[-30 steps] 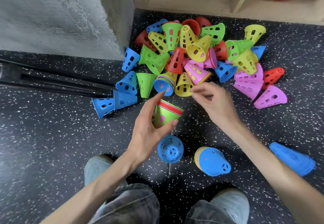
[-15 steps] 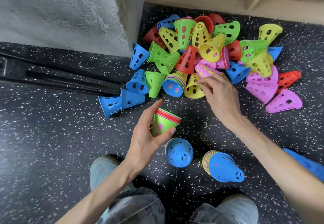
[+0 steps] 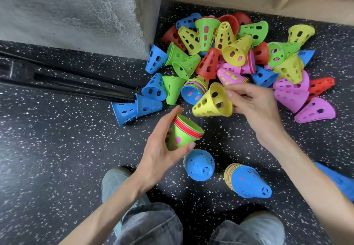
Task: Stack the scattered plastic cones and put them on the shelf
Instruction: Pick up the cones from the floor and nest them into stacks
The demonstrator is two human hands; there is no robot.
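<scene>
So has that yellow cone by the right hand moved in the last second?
Yes. The yellow cone left the pile, lifted by the right hand.

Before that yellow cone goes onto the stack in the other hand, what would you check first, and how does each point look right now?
1. Right hand grips the yellow cone: ok.
2. Left hand holds the green-topped stack, fingers curled round it: ok.
3. Stack's open mouth faces up toward the cone: ok.
4. Cone's narrow end points at the stack: not ok, it points up and away, so it needs turning.
5. Cone is single, nothing nested inside: cannot tell.
6. Space between cone and stack is free: ok.
</scene>
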